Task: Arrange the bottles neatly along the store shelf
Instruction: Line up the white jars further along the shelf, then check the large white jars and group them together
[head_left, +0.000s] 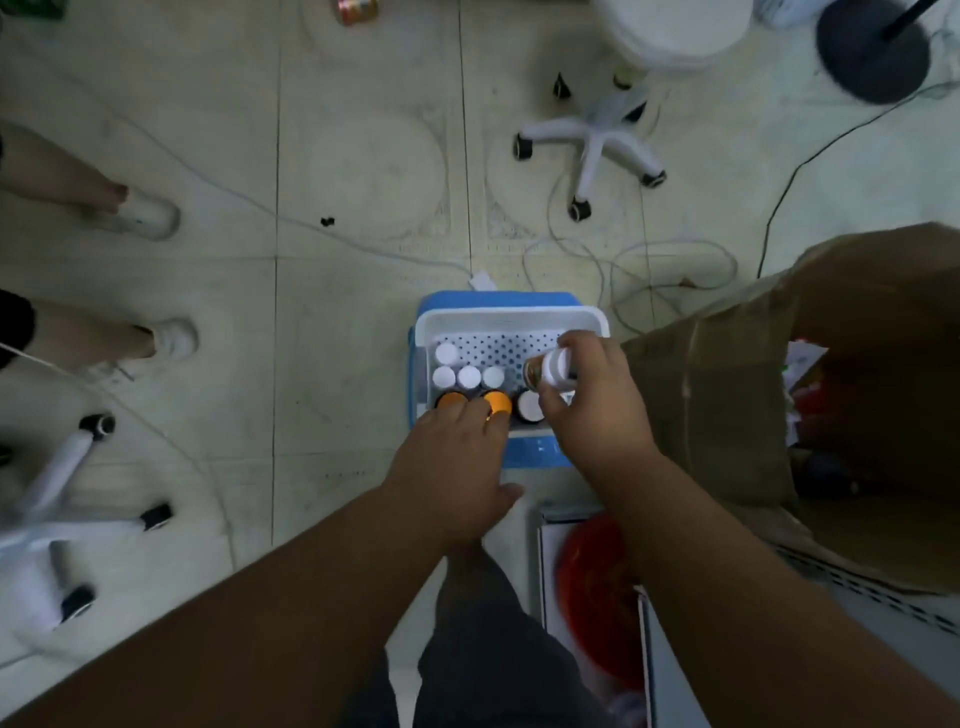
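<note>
A white perforated basket sits on a blue stool on the floor in front of me. Several bottles stand inside it: white-capped ones in the back rows, two orange-capped ones and one dark bottle with a white cap in the front row. My right hand grips a white-capped bottle tilted on its side above the basket's right part. My left hand reaches over the front row, its fingertips on the orange caps; whether it grips one is not clear.
An open cardboard box stands right of the stool. A white box with a red item lies near my feet. Office chair bases, cables and another person's legs surround the spot. A can lies far back.
</note>
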